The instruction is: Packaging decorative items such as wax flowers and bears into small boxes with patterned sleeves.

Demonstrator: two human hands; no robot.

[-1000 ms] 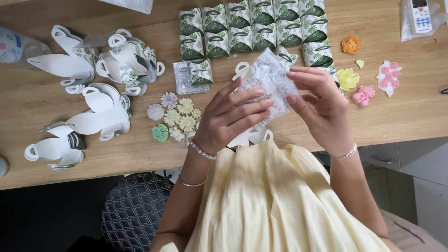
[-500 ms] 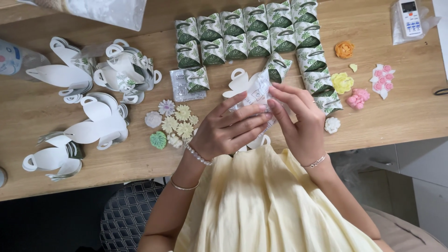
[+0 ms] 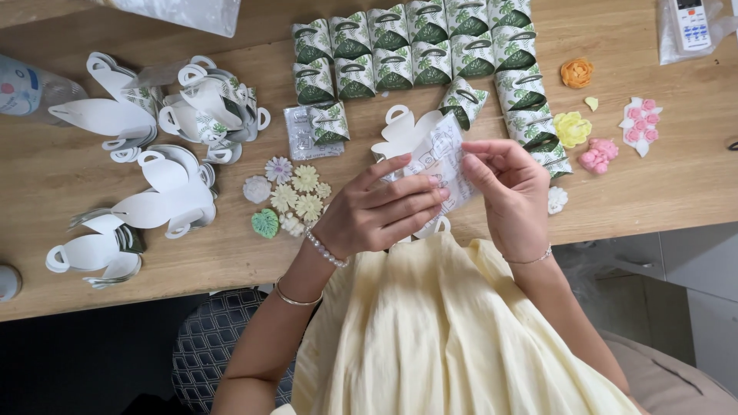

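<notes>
Both my hands hold a small clear plastic packet (image 3: pixel 444 160) with printed markings, above the near edge of the wooden table (image 3: pixel 46 173). My left hand (image 3: pixel 377 211) grips its left side, fingers across the front. My right hand (image 3: pixel 511 192) pinches its right edge. A flat white paper box blank (image 3: pixel 406 131) with loop handles lies just behind and under the packet. Folded green leaf-print favour boxes (image 3: pixel 411 42) stand in rows at the far centre.
Piles of unfolded white box blanks (image 3: pixel 165 196) lie at the left. Small flower-shaped pieces (image 3: pixel 296 192) sit left of my hands; orange (image 3: pixel 576 71), yellow (image 3: pixel 573 127) and pink (image 3: pixel 600 154) ones at the right. A remote control in plastic (image 3: pixel 696 23) lies at the far right.
The packet came down from a raised, spread position toward the table. My right hand shifted from the packet's top edge to pinching its right edge.
</notes>
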